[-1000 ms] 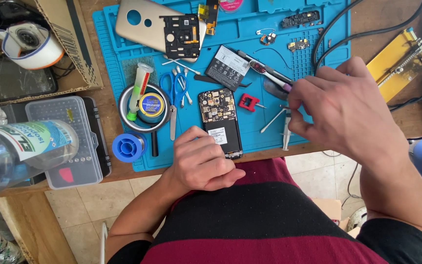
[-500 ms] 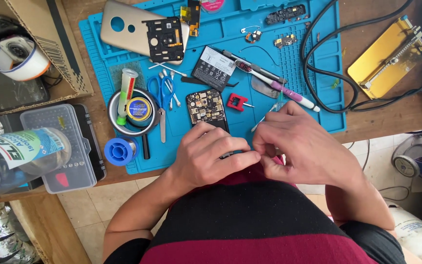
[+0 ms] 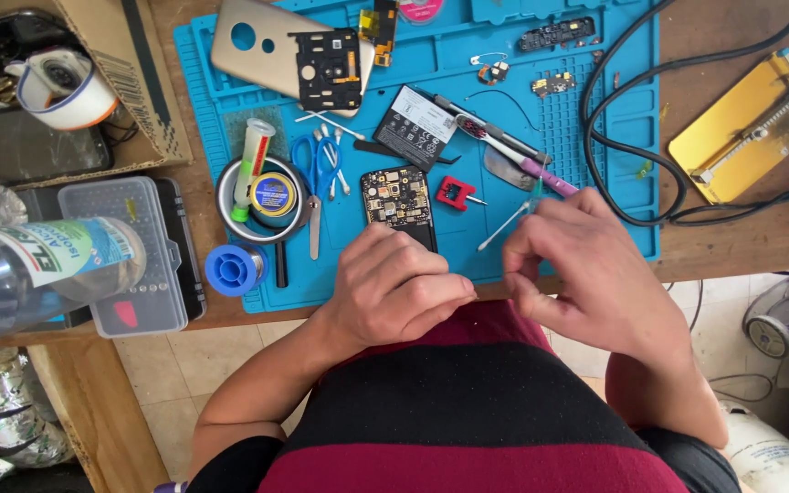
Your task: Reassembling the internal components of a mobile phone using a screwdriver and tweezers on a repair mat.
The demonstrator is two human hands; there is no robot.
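A cluttered wooden workbench carries a blue silicone repair mat (image 3: 595, 137), strewn with phone parts. At its near edge lies the opened smartphone (image 3: 401, 203), circuit board showing, its lower end under the left hand (image 3: 394, 288), which rests curled on it, fingers closed loosely; whether it grips anything I cannot tell. The right hand (image 3: 586, 274) hovers just right, fingertips pinched narrow, possibly on something tiny, too small to tell. A black battery (image 3: 418, 125) and purple-tipped tool (image 3: 513, 155) sit farther back. Best steady the phone flat, keep that pinch low over the mat.
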